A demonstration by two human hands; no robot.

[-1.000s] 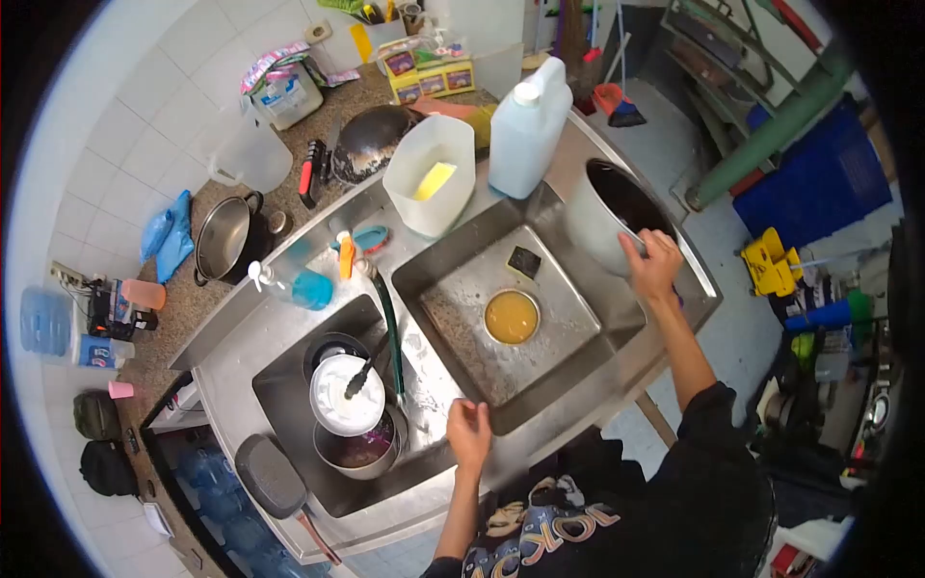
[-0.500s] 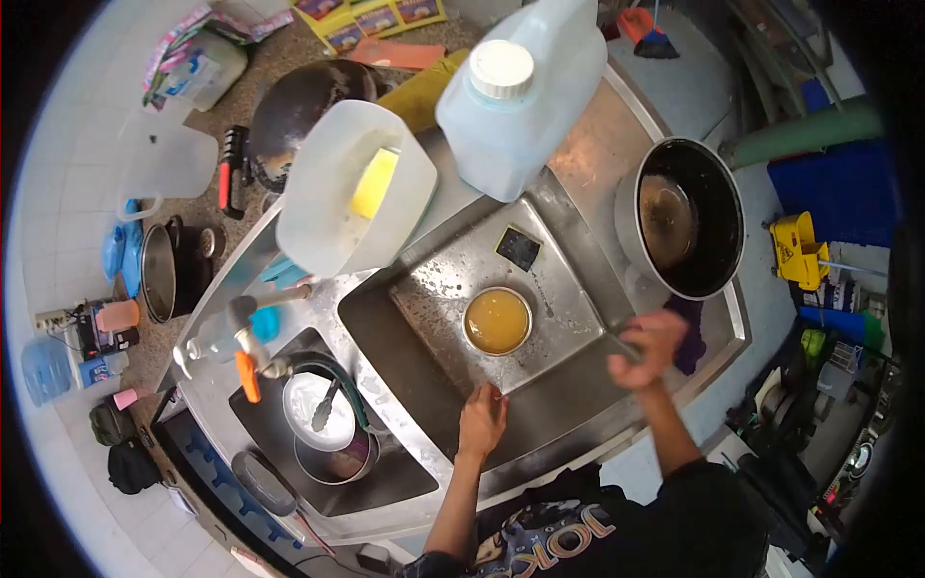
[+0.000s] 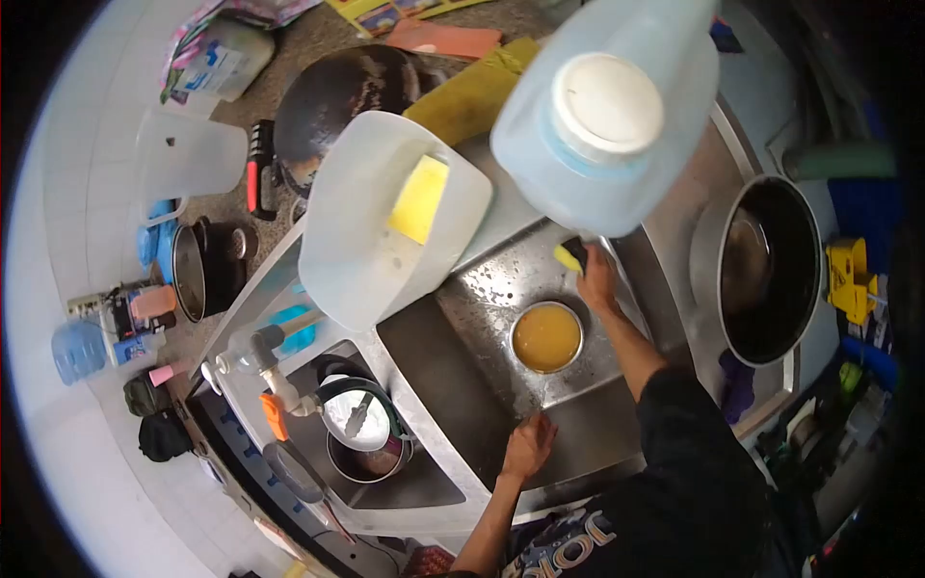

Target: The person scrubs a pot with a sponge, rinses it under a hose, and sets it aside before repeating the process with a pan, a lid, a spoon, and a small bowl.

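Note:
In the upper part of the large sink basin, my right hand (image 3: pixel 599 279) grips a yellow and black sponge (image 3: pixel 570 254). Below it and to the left, a round metal bowl (image 3: pixel 547 337) of cloudy yellow-brown liquid sits on the basin floor. My left hand (image 3: pixel 529 445) is near the basin's lower edge, below the bowl, with its fingers curled; whether it holds anything is too small to tell. A white plastic tub (image 3: pixel 332 226) with a yellow sponge (image 3: pixel 419 199) inside stands beyond the basin.
A large bluish jug (image 3: pixel 568 193) with a white cap stands at the basin's far edge. To the right is a deep pot (image 3: pixel 708 255). The smaller basin at left holds a pot (image 3: pixel 371 462) and a white lid, near a tap with an orange handle (image 3: pixel 274 416).
My right hand has moved from the basin's right side up to the sponge and taken hold of it. The view has shifted closer to the jug and tub.

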